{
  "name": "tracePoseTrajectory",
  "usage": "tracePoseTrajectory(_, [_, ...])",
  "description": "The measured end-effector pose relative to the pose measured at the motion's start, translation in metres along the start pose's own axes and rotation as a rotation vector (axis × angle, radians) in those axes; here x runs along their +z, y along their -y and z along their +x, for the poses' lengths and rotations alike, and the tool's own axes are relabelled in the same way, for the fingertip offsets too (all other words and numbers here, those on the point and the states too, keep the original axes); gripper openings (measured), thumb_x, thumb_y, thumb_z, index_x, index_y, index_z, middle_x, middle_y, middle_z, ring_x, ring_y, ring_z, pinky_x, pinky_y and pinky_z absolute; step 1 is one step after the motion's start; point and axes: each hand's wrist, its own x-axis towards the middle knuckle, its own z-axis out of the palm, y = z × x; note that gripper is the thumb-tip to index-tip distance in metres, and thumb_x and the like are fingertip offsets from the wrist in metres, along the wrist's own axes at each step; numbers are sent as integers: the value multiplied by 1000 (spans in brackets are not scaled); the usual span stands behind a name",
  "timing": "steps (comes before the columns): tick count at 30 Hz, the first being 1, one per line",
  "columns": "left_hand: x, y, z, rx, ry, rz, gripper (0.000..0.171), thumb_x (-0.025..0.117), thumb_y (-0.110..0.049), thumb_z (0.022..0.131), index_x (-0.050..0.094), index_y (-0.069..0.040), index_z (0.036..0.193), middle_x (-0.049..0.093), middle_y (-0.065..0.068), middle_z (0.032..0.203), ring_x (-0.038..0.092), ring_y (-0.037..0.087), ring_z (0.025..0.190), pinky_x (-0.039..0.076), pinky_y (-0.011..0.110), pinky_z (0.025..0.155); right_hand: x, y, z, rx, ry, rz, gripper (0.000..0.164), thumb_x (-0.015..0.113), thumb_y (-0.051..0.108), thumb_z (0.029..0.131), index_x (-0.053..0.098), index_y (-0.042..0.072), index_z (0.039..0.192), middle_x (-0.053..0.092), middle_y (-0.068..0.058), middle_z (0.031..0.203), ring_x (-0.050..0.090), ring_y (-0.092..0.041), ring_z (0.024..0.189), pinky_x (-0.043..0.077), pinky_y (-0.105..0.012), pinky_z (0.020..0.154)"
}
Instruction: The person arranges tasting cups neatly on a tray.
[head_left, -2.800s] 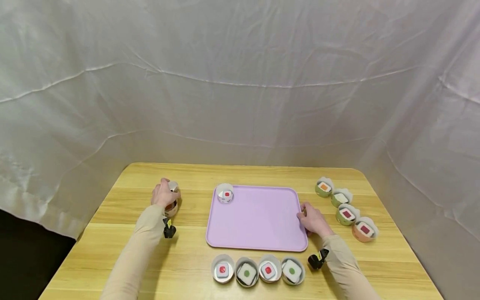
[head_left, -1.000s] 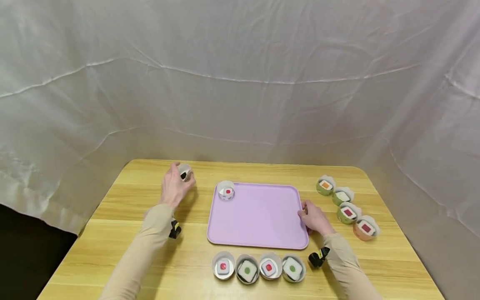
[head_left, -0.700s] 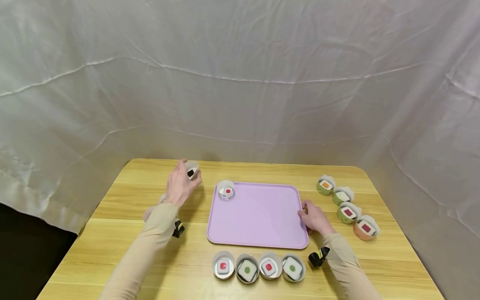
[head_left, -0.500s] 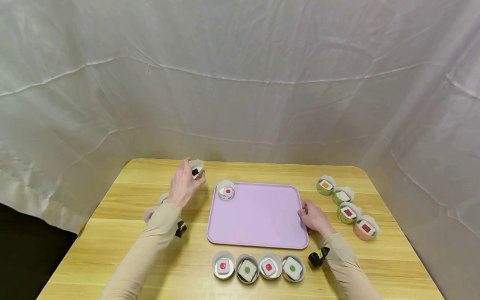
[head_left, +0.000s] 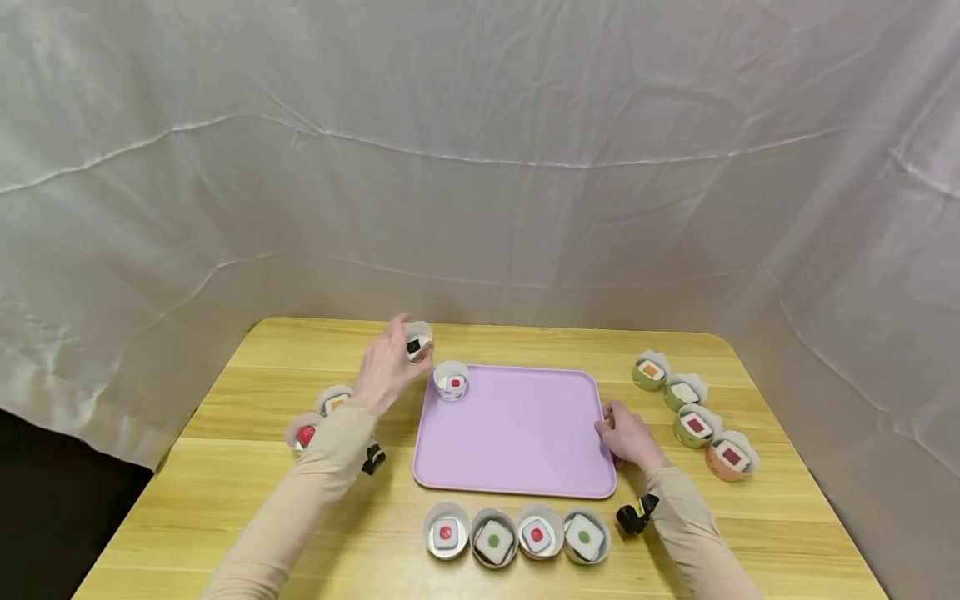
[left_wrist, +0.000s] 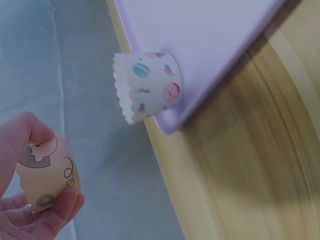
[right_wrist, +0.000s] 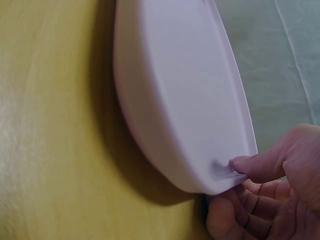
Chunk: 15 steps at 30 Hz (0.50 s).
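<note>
My left hand (head_left: pixel 388 367) holds a paper baking cup (head_left: pixel 422 332) between thumb and fingers, raised just beyond the tray's far left corner. A small dark piece shows inside it; in the left wrist view the cup (left_wrist: pixel 52 175) has a tan wall with cartoon print. On that tray corner stands a white printed baking cup (head_left: pixel 451 392) with a red-centred square piece. With my right hand (head_left: pixel 630 437) I pinch the right edge of the lilac tray (head_left: pixel 517 433), thumb on top and fingers curled below the rim, as the right wrist view shows.
Two baking cups, one with an orange-topped piece (head_left: pixel 337 402) and one with a red piece (head_left: pixel 305 435), stand by the left forearm. A row of filled cups (head_left: pixel 494 540) lines the tray's near side. Several green and orange cups (head_left: pixel 693 427) stand at the right. Pale curtains (head_left: pixel 480 208) surround the table.
My left hand has lifted a baking cup from the left group and carried it rightward to the tray's far left corner. Two cups there came into view. The right hand stays on the tray edge.
</note>
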Motion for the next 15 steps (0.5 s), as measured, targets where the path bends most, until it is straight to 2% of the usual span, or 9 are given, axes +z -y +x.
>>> tracePoseTrajectory(4, [3,-6,0,37,17,6,73,79,-22,82,43,5,140,70,26,105,69,34,75,61,42,66,1,0,-1,7,1,2,22,52,15,100,48,-1,115,60,-12,79,57,-18,48,50,-29,44])
tracePoseTrajectory(11, [10,-17,0,84,47,-2,71,80,-21,83,45,6,139,70,21,100,63,25,67,57,33,59,1,1,-1,3,4,4,23,51,15,100,47,-2,116,61,-13,80,57,-18,48,50,-29,44])
tracePoseTrajectory(15, [14,-24,0,102,73,-12,71,81,-20,83,45,6,138,71,22,102,64,24,69,58,31,61,2,1,0,-1,8,9,23,51,15,101,47,-2,116,60,-12,79,56,-18,48,50,-28,43])
